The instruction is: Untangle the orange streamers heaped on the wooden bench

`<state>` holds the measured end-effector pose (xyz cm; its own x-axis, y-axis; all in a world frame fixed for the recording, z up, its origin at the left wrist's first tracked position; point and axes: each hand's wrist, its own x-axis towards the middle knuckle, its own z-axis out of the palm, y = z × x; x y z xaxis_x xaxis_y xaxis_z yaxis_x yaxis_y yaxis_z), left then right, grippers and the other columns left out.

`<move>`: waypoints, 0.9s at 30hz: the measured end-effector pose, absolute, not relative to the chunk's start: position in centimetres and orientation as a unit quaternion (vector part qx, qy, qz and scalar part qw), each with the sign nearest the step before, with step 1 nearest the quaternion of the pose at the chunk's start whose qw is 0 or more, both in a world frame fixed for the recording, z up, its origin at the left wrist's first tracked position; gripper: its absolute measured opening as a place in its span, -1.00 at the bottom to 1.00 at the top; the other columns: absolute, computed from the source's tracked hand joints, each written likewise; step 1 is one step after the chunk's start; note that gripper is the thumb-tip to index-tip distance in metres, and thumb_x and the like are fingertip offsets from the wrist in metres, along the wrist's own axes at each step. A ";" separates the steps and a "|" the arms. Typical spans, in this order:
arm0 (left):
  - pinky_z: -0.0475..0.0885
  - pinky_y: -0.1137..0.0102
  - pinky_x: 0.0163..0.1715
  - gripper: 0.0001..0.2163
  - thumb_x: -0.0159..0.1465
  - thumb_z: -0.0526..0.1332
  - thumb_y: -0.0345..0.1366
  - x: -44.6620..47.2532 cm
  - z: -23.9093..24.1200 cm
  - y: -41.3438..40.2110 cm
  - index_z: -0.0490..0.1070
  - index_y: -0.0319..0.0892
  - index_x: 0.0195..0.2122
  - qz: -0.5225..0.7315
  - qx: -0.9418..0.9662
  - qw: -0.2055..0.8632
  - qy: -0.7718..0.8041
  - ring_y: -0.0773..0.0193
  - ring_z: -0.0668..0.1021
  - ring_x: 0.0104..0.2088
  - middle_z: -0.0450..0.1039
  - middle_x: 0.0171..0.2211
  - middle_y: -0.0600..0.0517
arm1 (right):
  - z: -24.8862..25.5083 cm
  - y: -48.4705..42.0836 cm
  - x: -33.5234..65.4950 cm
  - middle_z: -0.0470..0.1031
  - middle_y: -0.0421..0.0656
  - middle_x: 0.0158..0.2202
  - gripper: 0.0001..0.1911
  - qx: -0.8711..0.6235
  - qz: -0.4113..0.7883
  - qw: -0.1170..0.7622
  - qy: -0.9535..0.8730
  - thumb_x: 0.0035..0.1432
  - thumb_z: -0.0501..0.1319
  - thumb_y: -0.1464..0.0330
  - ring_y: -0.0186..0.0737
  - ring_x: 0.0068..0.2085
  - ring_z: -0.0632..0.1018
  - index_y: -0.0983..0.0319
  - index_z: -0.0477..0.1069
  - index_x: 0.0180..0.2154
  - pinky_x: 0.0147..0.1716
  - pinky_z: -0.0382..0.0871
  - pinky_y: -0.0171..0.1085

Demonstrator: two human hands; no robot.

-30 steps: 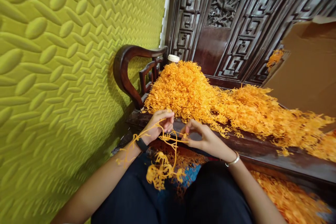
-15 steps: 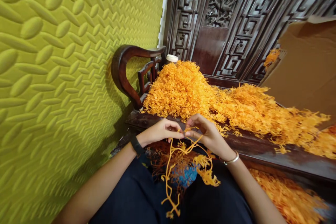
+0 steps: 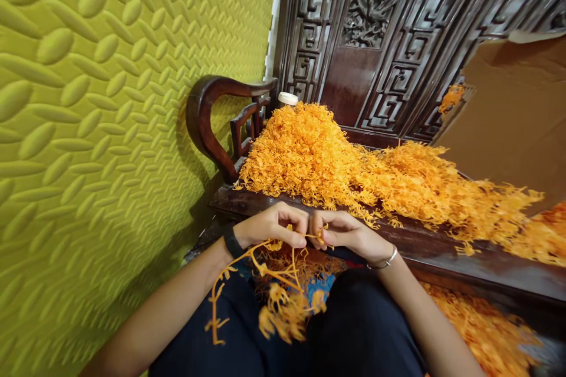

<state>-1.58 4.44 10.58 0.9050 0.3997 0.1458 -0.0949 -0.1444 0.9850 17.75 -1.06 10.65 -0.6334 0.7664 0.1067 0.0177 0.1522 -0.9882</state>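
Observation:
Orange branched strands [image 3: 283, 277] with small flower-like tufts hang below my hands, over my lap. My left hand [image 3: 276, 227] is closed, thumb against fingers, pinching the strands. Close beside it, my right hand [image 3: 342, 232] pinches a short tufted end of the orange strand, with the fingertips of both hands almost touching. A thin piece runs between the two thumbs. Some of the strand is hidden behind my left fingers.
A large heap of orange pieces [image 3: 305, 153] spreads along the dark wooden bench [image 3: 442, 253]. More orange pieces [image 3: 481, 324] lie below at right. Cardboard [image 3: 513, 112] leans at the back right. A curved armrest [image 3: 198, 112] stands by the yellow textured wall [image 3: 110, 129].
Both hands have lowered slightly and their fingers have curled in closer. The hanging strands have swung left, one branch now stretching over my left thigh.

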 end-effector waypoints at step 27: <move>0.18 0.51 -0.56 -0.82 0.08 0.23 -0.30 -1.7 8.8 6.0 0.38 -0.28 -0.60 0.374 0.554 0.721 0.183 0.45 0.33 -0.55 0.29 -0.55 0.07 | 6.0 4.1 23.7 0.35 -0.21 -0.48 -0.55 -0.637 0.142 0.589 -0.478 -0.11 0.23 0.25 -0.32 -0.48 0.29 0.34 0.43 -0.15 -0.39 0.21 -0.25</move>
<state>-1.73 5.99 8.79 0.6543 0.7411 0.1502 -0.3368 0.1077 0.9354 23.74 4.06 5.97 0.5037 0.7748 0.3820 0.4416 0.1491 -0.8848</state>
